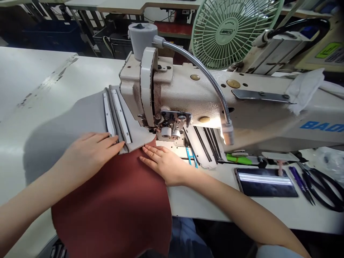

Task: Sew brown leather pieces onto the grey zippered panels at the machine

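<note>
I have the left hand [91,152] palm down on a grey sheet [80,118], its fingers stretched out and close together, with nothing visibly clamped between them. Their tips reach the lower ends of two white strips [122,116], which run up and away from the fingers on top of that sheet. I have the right hand [168,163] flat as well, its fingers slightly apart and resting on a dark red sheet [120,208], right where it meets the edge of the grey one. I can't tell where either thumb sits.

The red sheet spreads from under the right fingers, passes beneath the left forearm and hangs over the near edge of the bench [199,204]. The grey sheet extends left of and beyond the left fingers.

A sewing machine [185,89] stands just beyond the right fingertips; I can't make out its needle. A bendy lamp [228,132] curves down in front of it, lit, to the right of the right fingers. Blue snips [189,156] lie near those fingers, on their right. Farther right, I see a green handle [239,158], a phone [266,182], purple tweezers [301,184] and black scissors [321,184]. A green fan [231,32] stands well beyond both hands.
</note>
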Tool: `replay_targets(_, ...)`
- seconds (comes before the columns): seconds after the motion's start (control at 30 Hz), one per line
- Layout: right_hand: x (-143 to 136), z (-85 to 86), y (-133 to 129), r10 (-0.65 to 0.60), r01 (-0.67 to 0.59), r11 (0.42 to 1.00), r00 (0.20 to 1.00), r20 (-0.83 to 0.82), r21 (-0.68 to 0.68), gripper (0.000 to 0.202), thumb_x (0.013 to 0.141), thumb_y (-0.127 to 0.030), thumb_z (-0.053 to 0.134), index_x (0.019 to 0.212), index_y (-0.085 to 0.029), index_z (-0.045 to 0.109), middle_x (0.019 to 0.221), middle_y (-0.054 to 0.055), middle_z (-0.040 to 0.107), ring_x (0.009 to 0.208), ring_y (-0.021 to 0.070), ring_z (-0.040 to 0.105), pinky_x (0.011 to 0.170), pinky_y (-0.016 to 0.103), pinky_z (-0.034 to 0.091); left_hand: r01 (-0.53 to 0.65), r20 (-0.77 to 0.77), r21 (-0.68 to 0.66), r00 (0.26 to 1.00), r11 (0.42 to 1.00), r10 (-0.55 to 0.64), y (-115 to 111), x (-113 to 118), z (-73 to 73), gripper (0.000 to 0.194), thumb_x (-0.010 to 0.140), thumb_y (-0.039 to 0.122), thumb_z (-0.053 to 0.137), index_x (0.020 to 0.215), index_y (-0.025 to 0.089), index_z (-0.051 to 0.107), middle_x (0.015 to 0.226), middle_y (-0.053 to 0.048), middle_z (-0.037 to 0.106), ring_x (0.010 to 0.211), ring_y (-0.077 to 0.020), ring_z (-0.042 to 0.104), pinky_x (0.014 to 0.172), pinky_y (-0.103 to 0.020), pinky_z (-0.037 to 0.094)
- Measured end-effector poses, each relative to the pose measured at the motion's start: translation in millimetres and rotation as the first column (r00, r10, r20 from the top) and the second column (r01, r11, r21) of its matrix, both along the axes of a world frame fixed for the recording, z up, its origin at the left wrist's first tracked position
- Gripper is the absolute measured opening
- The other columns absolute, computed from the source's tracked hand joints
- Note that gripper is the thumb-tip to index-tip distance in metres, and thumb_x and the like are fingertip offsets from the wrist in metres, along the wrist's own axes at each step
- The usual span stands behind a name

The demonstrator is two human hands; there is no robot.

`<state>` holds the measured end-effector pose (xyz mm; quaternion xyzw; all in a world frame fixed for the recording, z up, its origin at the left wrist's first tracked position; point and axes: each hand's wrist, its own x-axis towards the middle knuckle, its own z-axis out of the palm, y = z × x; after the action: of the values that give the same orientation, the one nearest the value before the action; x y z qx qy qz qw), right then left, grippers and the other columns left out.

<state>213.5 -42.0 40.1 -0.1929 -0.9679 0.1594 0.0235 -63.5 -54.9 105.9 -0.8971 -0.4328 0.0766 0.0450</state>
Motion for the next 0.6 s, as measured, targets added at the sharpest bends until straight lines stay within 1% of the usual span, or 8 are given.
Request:
replay_targets(0.07,-4,-0.9,-4,-0.023,0.022,0.999,1.000,0.017,0.038,0.071,0.085,-0.025,0.054,0.149,-0.004,0.033,0.154,0.026,0.029,0.144,0.0333,0.027,0.114,0.048,0.024,0.110,-0.084,-0.107,0.989,0.988,-0.119,12,16,5.6,0.035,0.087,0.007,0.036,0.092,0.020,0.068,0.088,-0.009,0.067,0.088,-0.0270,0.063,0.077,-0.041,0.049)
replay_targets(0.1,-5,-1.1,-6,-0.028,0.027,0.998,0.999,0.019,0.051,0.069,0.086,-0.025,0.054,0.149,-0.005,0.034,0.153,0.027,0.031,0.144,0.0341,0.028,0.114,0.048,0.023,0.146,-0.085,-0.178,0.983,0.973,-0.163,18,24,8.1,0.031,0.085,0.009,0.041,0.094,0.020,0.068,0.086,-0.008,0.066,0.083,-0.0248,0.063,0.074,-0.037,0.048)
replay_targets(0.13,-6,-1.3,-7,-0.030,0.029,0.998,0.999,0.017,0.059,0.069,0.087,-0.027,0.054,0.149,-0.005,0.034,0.152,0.027,0.032,0.144,0.0351,0.028,0.114,0.049,0.023,0.158,-0.066,-0.243,0.982,0.957,-0.179,24,32,10.3,0.032,0.083,0.012,0.046,0.106,0.021,0.066,0.093,-0.008,0.065,0.083,-0.0231,0.063,0.071,-0.034,0.048)
replay_targets(0.2,-6,-1.9,-9,-0.029,0.028,0.998,1.000,0.010,0.059,0.069,0.089,-0.031,0.054,0.150,-0.009,0.034,0.153,0.028,0.030,0.144,0.0369,0.027,0.113,0.051,0.024,0.138,-0.029,-0.317,0.988,0.938,-0.155,34,41,13.5,0.057,0.081,0.025,0.055,0.138,0.022,0.049,0.113,-0.009,0.062,0.081,-0.0205,0.064,0.067,-0.029,0.047)
replay_targets(0.27,-5,-3.0,-9,-0.029,0.029,0.998,1.000,0.008,0.053,0.069,0.090,-0.034,0.055,0.152,-0.015,0.032,0.155,0.027,0.027,0.144,0.0374,0.026,0.111,0.053,0.025,0.112,-0.056,-0.329,0.989,0.938,-0.137,44,44,14.6,0.072,0.083,0.036,0.057,0.150,0.029,0.030,0.125,-0.009,0.057,0.076,-0.0184,0.064,0.062,-0.027,0.044)
replay_targets(0.3,-5,-3.7,-9,-0.028,0.028,0.998,1.000,0.007,0.055,0.069,0.090,-0.034,0.055,0.152,-0.017,0.032,0.155,0.027,0.026,0.144,0.0373,0.026,0.111,0.053,0.026,0.105,-0.090,-0.320,0.986,0.942,-0.141,49,44,14.2,0.070,0.085,0.036,0.056,0.150,0.033,0.030,0.127,-0.008,0.057,0.074,-0.0178,0.064,0.060,-0.026,0.042)
replay_targets(0.4,-5,-6.5,-7,-0.047,0.047,0.996,0.999,-0.002,0.080,0.067,0.091,-0.028,0.054,0.153,-0.024,0.030,0.156,0.025,0.026,0.144,0.0367,0.027,0.110,0.053,0.027,0.080,-0.182,-0.290,0.974,0.954,-0.137,60,47,10.8,0.058,0.086,0.027,0.053,0.142,0.039,0.042,0.129,-0.007,0.058,0.075,-0.0191,0.064,0.058,-0.025,0.039)
replay_targets(0.6,-11,-11.8,-7,-0.154,0.153,0.982,0.988,-0.001,0.109,0.055,0.098,-0.027,0.043,0.152,-0.021,0.034,0.152,0.022,0.036,0.142,0.0308,0.034,0.112,0.047,0.028,-0.019,-0.176,-0.239,0.984,0.971,-0.024,54,70,4.1,0.043,0.091,0.027,0.051,0.133,0.032,0.050,0.123,-0.010,0.062,0.074,-0.0182,0.063,0.062,-0.027,0.041)
